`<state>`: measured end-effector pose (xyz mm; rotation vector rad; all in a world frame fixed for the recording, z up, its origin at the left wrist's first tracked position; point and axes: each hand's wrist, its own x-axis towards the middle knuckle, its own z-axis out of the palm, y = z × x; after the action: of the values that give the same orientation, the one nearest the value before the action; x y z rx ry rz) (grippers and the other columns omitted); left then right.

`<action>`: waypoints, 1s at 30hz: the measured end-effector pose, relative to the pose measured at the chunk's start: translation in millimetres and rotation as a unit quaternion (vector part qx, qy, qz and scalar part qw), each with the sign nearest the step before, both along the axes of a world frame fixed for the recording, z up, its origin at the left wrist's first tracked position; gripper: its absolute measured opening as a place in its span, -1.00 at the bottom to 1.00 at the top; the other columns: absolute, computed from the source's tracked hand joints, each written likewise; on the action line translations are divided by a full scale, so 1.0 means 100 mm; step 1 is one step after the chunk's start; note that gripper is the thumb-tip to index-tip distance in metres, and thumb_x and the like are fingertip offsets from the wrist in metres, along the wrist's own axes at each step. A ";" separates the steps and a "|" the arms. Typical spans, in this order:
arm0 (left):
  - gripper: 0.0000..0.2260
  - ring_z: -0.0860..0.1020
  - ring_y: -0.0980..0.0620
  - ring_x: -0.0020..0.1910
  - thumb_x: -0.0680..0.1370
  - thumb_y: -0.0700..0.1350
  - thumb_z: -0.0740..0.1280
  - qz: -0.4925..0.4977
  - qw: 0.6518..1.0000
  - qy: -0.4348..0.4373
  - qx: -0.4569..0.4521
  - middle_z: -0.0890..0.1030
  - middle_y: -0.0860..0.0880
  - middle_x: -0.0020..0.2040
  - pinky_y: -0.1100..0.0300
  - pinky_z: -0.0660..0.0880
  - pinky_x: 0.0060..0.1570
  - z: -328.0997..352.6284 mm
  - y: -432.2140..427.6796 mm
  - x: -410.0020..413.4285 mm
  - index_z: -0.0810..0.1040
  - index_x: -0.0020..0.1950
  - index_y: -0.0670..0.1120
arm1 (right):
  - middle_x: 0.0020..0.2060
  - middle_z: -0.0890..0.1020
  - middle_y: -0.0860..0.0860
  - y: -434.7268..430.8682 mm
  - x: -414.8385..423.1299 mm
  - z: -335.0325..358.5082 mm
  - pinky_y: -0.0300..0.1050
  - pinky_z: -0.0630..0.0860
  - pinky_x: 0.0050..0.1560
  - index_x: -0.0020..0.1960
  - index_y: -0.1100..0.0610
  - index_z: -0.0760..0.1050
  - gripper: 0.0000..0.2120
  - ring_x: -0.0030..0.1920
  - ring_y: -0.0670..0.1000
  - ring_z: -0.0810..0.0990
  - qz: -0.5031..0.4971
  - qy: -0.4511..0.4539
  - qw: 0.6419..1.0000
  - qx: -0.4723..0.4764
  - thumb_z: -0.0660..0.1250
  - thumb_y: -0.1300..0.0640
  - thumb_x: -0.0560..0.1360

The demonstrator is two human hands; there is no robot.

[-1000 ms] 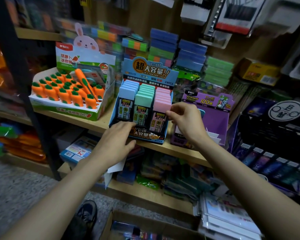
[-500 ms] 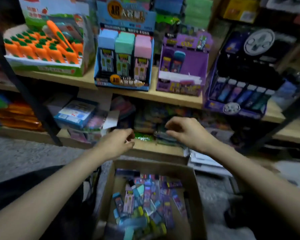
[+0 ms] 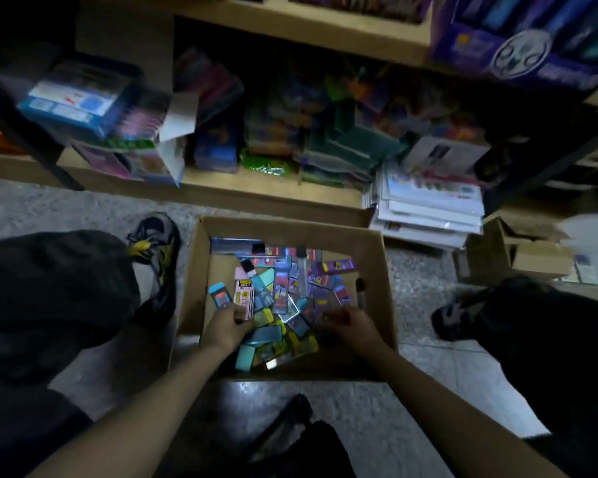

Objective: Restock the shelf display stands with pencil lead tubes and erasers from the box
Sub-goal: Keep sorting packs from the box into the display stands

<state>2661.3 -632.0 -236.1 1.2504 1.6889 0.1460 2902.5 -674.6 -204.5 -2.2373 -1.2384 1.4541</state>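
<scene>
the step in hand is the picking from the box (image 3: 375, 277), which stands open on the floor between the person's knees, just in front of the lower shelf (image 3: 256, 198). the pencil lead tubes and erasers (image 3: 290, 291) lie inside it as a loose mixed pile, many of them crossed over each other. both hands are down in the pile. the left hand (image 3: 227, 327) has its fingers curled on the lower end of a pink tube (image 3: 244, 294), and it looks like a pinch on it. the right hand (image 3: 351, 326) has its fingers bent down into the pile at the right side, but the blur hides if it grips something, so i cannot tell. i judge that the next move calls for lifting out pieces of one kind, without dragging the neighbours along, and carrying them up to a matching display stand (image 3: 518, 53) on the upper shelf.
</scene>
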 end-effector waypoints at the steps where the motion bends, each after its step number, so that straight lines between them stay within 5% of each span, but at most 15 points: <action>1: -0.87 0.58 -0.21 -0.08 0.45 -0.24 0.43 0.037 0.999 0.003 0.002 0.59 -0.30 -0.09 0.09 0.43 -0.14 -0.03 0.02 -0.01 0.48 -0.14 -0.19 | -0.05 0.64 0.27 0.01 -0.03 -0.09 0.14 0.49 0.10 0.01 0.35 0.56 -0.73 0.04 0.21 0.60 -0.040 0.012 0.999 -0.002 0.45 0.18 0.43; 3: -0.83 0.58 -0.14 -0.15 0.44 -0.15 0.46 0.067 0.998 0.018 0.007 0.60 -0.23 -0.10 0.14 0.44 -0.22 -0.11 0.08 -0.03 0.51 -0.13 -0.19 | -0.04 0.63 0.26 0.05 -0.07 -0.22 0.12 0.51 0.08 0.03 0.32 0.54 -0.72 0.04 0.22 0.59 -0.092 0.002 0.996 -0.002 0.45 0.15 0.42; 9: -0.48 0.40 -0.23 0.17 0.36 0.05 0.51 0.143 0.986 0.087 0.018 0.41 -0.27 0.15 0.04 0.35 0.17 -0.25 0.28 0.07 0.46 0.13 -0.23 | 0.14 0.51 0.13 0.17 -0.24 -0.49 0.00 0.41 0.11 0.27 0.10 0.40 -0.42 0.18 0.15 0.46 -0.040 -0.133 0.990 0.020 0.41 -0.18 0.39; 14: -0.28 0.36 -0.28 0.24 0.32 0.10 0.52 0.237 0.967 0.096 -0.008 0.30 -0.27 0.30 0.00 0.36 0.17 -0.31 0.42 0.24 0.32 0.32 -0.22 | 0.25 0.40 0.23 0.28 -0.59 -0.66 0.13 0.37 0.23 0.33 0.21 0.27 -0.25 0.29 0.24 0.37 -0.094 -0.087 0.992 0.004 0.53 -0.04 0.30; 24: -0.32 0.51 -0.23 0.13 0.19 0.21 0.56 0.212 0.969 0.121 -0.027 0.56 -0.25 0.09 -0.01 0.48 0.05 -0.43 0.53 0.46 0.50 0.05 -0.26 | 0.10 0.54 0.24 0.38 -0.81 -0.80 0.21 0.47 0.10 0.16 0.27 0.31 -0.42 0.11 0.25 0.53 -0.236 -0.031 0.971 0.005 0.55 0.17 0.29; 30: -0.52 0.54 -0.19 0.11 0.30 0.14 0.52 0.150 0.984 0.060 -0.072 0.61 -0.18 0.10 0.03 0.50 0.08 -0.54 0.61 0.49 0.57 0.06 -0.13 | -0.03 0.61 0.18 0.38 -0.84 -0.77 0.03 0.56 -0.07 0.04 0.29 0.37 -0.58 -0.08 0.14 0.61 -0.318 0.008 0.948 -0.011 0.52 0.25 0.32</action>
<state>2709.9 -571.3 -289.7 0.9086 1.9497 0.1287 2818.5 -637.1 -281.8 -2.3138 -0.4100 1.2139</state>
